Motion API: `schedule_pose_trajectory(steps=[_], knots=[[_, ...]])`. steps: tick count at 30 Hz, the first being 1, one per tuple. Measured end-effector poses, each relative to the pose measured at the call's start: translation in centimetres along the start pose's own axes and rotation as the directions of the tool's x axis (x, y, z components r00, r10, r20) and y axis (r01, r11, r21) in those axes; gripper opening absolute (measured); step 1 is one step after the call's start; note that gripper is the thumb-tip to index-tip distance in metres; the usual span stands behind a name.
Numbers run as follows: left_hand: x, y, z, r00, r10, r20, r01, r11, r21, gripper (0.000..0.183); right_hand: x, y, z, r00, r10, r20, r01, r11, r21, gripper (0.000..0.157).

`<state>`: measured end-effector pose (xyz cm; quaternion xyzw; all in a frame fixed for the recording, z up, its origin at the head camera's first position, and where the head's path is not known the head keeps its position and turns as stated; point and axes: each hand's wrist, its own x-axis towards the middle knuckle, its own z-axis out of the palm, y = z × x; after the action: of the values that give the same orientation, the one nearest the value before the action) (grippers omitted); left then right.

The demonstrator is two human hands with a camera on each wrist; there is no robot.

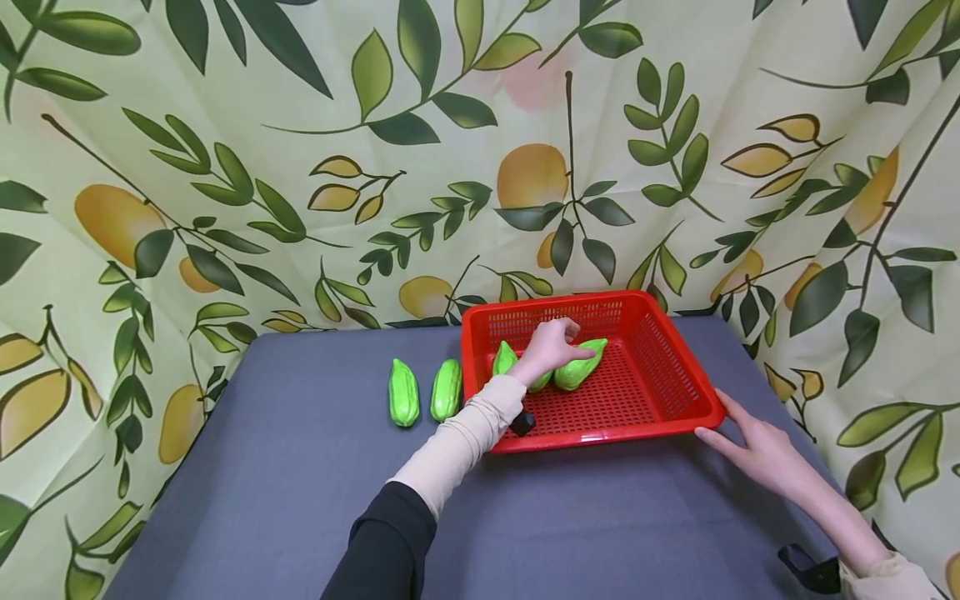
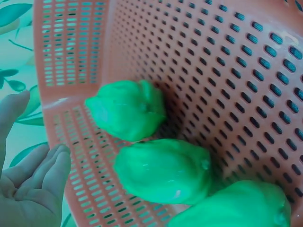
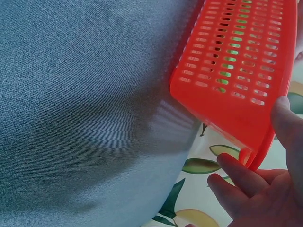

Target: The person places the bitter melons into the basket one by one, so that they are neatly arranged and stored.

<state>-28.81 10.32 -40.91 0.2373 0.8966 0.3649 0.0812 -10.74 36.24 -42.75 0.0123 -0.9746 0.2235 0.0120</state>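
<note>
Three gourds inside the basket look done, two beside it pending, your left hand loose-fingered, right hand spread-fingered.

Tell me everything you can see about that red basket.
The red basket looks like glossy plastic: rectangular, open-topped, with a solid rim and slotted walls and base. It sits upright on the gray table, toward the far edge. Three ridged green fruits lie inside, toward its left. The right grip holds its near right corner; the left arm hides part of its left side.
</note>
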Motion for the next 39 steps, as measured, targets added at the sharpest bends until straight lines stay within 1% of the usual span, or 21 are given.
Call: schedule_pose_trajectory(steps=[4,10,18,26,32,37,39], knots=[[-0.2,0.2,-0.8,1.0,0.015,-0.009,-0.015,0.998,-0.058,0.054,0.0,0.0,0.0,1.0,-0.003,-0.007,0.003,1.0,0.001,0.079],[-0.7,0.4,-2.1,0.999,0.032,-0.038,-0.037,0.993,-0.111,0.051,0.0,-0.1,-0.1,1.0,-0.003,-0.007,0.003,1.0,0.0,0.079],[-1.4,0.0,-3.7,0.997,0.045,-0.07,-0.058,0.98,-0.191,0.05,-0.1,0.2,0.1,1.0,-0.005,-0.016,0.005,1.0,-0.002,0.079],[-2.6,-1.3,-5.5,0.993,0.02,-0.118,-0.054,0.956,-0.289,0.049,-0.1,0.1,0.1,1.0,0.005,0.0,-0.005,1.0,0.004,0.08],[-3.7,-2.3,-6.8,0.988,0.013,-0.155,-0.064,0.941,-0.332,0.05,-0.1,0.0,0.1,1.0,0.007,0.004,-0.007,1.0,0.012,0.08],[-5.2,-3.4,-8.3,0.981,0.006,-0.193,-0.081,0.92,-0.382,0.053,-0.1,0.1,0.1,1.0,0.009,0.006,-0.009,1.0,0.009,0.081],[-5.9,-3.8,-9.1,0.977,-0.009,-0.215,-0.08,0.913,-0.4,0.052,0.0,0.1,0.1,1.0,0.008,0.008,-0.008,1.0,0.007,0.081]])
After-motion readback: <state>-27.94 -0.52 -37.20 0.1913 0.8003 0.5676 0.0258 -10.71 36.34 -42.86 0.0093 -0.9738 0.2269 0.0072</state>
